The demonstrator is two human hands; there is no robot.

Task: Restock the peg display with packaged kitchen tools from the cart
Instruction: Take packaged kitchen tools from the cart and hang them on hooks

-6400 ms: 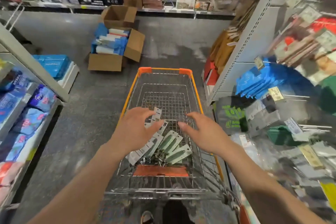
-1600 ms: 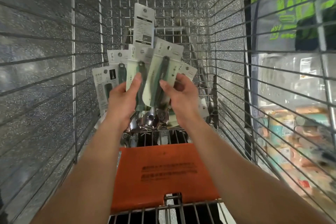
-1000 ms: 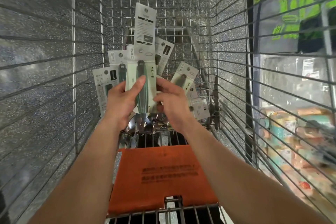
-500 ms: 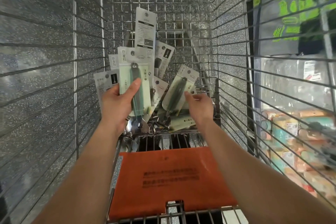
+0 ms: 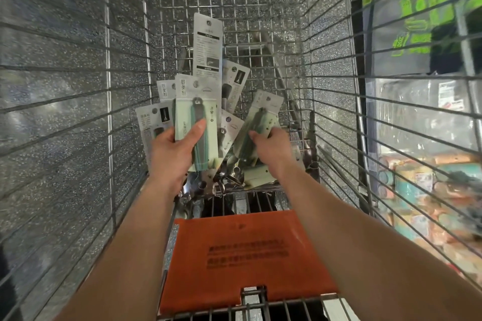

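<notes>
1. Fingers and thumb of my left hand pinch a carded green-handled tool, thumb across its face, card upright above the pile.
2. My right hand curls onto a second green card, thumb on the front and fingers round the far edge. It is motion-blurred, so I judge this a grip rather than a touch.
3. Both cards are low inside the wire cart, just beyond the orange seat flap. No peg display can be made out here, only blurred goods through the right-hand wire.
4. The step in hand looks like gathering stock. To do it well, I would lift the right card clear of the metal tool heads tangled beneath it, then stack it face-up on the left card with the hang holes aligned, ready for a peg.
5. The count is two hands, two cards in hand, and at least six loose cards lying fanned in the cart. One of them is a tall grey card showing its printed back (more may lie underneath).
</notes>
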